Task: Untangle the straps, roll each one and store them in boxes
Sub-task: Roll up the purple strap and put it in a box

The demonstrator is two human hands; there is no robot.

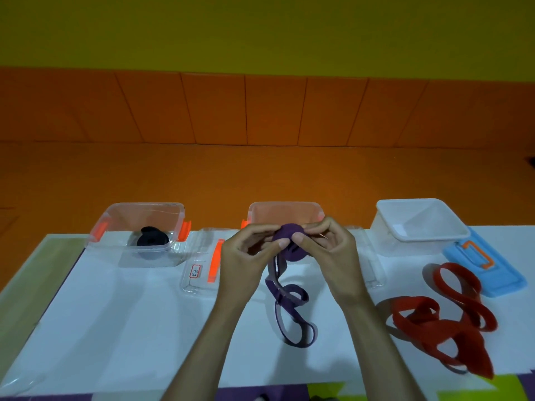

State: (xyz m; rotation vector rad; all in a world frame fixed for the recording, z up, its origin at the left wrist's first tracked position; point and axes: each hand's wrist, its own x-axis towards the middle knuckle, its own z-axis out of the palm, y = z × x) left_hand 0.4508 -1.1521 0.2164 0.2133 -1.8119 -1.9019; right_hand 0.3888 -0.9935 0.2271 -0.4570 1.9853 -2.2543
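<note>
Both hands, left hand (pixel 249 250) and right hand (pixel 327 247), pinch the rolled part of the purple strap (pixel 289 241) above the table (pixel 144 314), before the middle box (pixel 285 212); its loose tail trails down onto the tabletop. Red strap (pixel 440 322) lies tangled at right; black strap (pixel 152 238) sits rolled in the left box (pixel 139 224).

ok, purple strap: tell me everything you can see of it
The purple strap is a flat, flexible band, rubbery-looking and matte. Its upper part is wound into a tight roll, held above the table between the thumbs and fingers of the left hand and right hand, in front of the middle clear box. The unrolled rest hangs down and lies in loose loops on the table, apart from the red strap.
</note>
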